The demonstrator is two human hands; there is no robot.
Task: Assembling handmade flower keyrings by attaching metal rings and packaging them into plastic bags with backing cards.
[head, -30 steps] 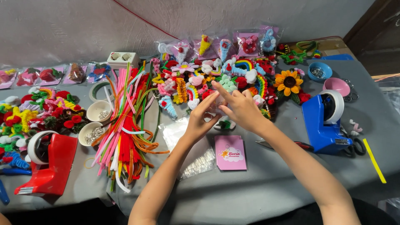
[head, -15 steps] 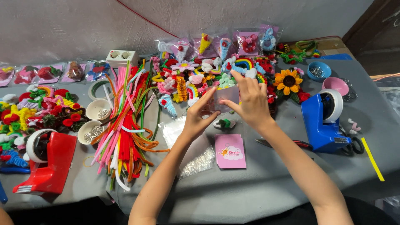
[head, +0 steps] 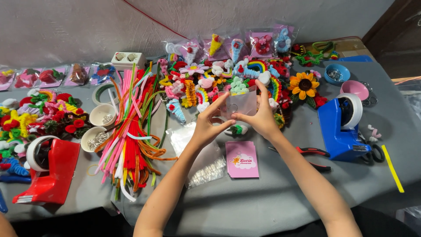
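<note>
Left hand (head: 209, 127) and right hand (head: 262, 115) both pinch a small clear bag (head: 240, 104), maybe empty, above the pink cards (head: 241, 159) mid-table.

Craft workshop: pipe cleaners (head: 131, 127), tape dispensers (head: 340, 127)
</note>
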